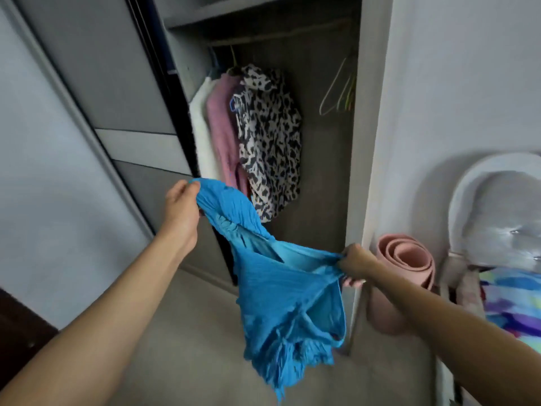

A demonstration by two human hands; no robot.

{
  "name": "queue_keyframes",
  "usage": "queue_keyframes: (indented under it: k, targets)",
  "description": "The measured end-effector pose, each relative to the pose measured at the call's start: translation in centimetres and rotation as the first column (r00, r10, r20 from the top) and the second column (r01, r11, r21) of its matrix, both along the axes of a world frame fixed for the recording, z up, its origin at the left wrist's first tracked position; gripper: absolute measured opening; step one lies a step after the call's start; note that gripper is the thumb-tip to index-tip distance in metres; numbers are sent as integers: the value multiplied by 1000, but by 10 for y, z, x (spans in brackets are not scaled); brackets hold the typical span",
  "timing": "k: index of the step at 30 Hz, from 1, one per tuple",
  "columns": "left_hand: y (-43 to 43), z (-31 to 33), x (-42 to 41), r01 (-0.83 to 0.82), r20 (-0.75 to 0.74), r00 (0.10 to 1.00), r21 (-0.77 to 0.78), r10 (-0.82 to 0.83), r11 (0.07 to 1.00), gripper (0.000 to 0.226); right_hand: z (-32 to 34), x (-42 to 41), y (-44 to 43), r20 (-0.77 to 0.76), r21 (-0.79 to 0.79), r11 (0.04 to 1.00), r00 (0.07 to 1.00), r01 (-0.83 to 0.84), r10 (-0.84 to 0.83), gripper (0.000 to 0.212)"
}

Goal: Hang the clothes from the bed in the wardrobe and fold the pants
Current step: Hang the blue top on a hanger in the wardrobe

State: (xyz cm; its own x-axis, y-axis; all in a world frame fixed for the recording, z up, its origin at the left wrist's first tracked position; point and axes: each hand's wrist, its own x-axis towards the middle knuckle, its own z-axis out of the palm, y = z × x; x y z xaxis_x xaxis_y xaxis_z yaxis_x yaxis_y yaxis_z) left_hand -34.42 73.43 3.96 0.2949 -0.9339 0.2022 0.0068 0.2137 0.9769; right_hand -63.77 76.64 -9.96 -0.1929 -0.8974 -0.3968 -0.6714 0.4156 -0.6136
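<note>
A: Left edge?
B: Sliding wardrobe door (73, 142), grey panels. The open compartment sits just right of it.
A: Left hand?
B: Left hand (181, 212) is raised in front of the door edge. Thumb and fingers pinch the top corner of the blue garment (281, 288).
A: Where's the garment?
B: In the air in front of the open wardrobe, stretched between both hands. The left end is higher. The rest hangs below with a fringed hem at the bottom. Not yet on the rail (278, 36).
A: Inside the wardrobe?
B: Three pieces hang side by side, touching: white top (202, 136), pink top (222, 133), then the black-and-white print blouse (269, 136). Bare hangers (339, 92) hang at the right end, well apart from those.
A: Right hand?
B: Right hand (355, 260) is lower, near the wardrobe's right wall. Fingers are clenched round the garment's other edge, with fabric bunched in the fist.
A: Further right?
B: Rolled pink mat (404, 259) stands just behind that hand against the wall. Then a white rounded piece (483, 200); cannot tell what it is. Multicolour fabric (515, 303) is at the frame edge.
</note>
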Motion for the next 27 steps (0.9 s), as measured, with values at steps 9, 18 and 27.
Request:
queue_keyframes:
  k: [9, 18, 27]
  targets:
    - [-44, -43, 84, 117, 851, 444, 256, -281, 960, 72, 120, 100, -98, 828, -127, 930, 553, 346, -93, 15]
    - [-140, -58, 158, -38, 987, 54, 150, -148, 988, 5, 158, 164, -132, 824, -177, 933, 565, 312, -33, 27]
    - [-157, -93, 100, 598, 450, 403, 529, -796, 602, 85, 185, 188, -180, 918, -149, 944, 397, 294, 21, 61]
